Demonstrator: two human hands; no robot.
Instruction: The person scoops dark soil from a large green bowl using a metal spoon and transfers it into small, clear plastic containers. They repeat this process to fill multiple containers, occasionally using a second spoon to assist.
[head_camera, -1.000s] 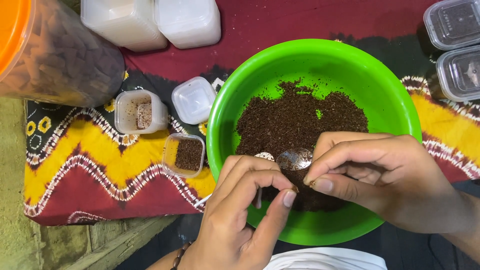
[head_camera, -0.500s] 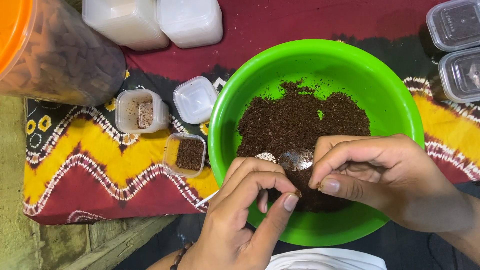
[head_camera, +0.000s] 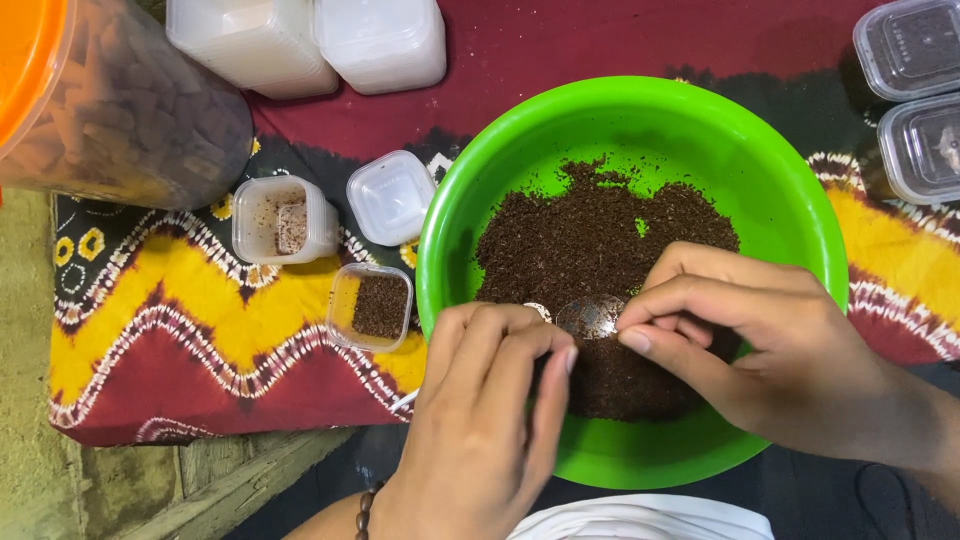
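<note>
A bright green plastic bowl holds a heap of dark brown granules. My right hand pinches the handle of a metal spoon, whose bowl rests over the granules near the front of the heap. My left hand is curled over the bowl's near rim, right beside the spoon. It seems closed around a small clear container, of which only a pale rim shows. The spoon's bowl lies just next to that rim.
On the patterned red and yellow cloth left of the bowl stand a small tub of granules, an open tub and a lidded tub. A large orange-lidded jar is far left. Stacked white tubs lie behind, lidded boxes at right.
My left hand's fingers have curled in tighter beside the spoon. My right hand and the spoon have shifted very slightly. The bowl and tubs have not moved.
</note>
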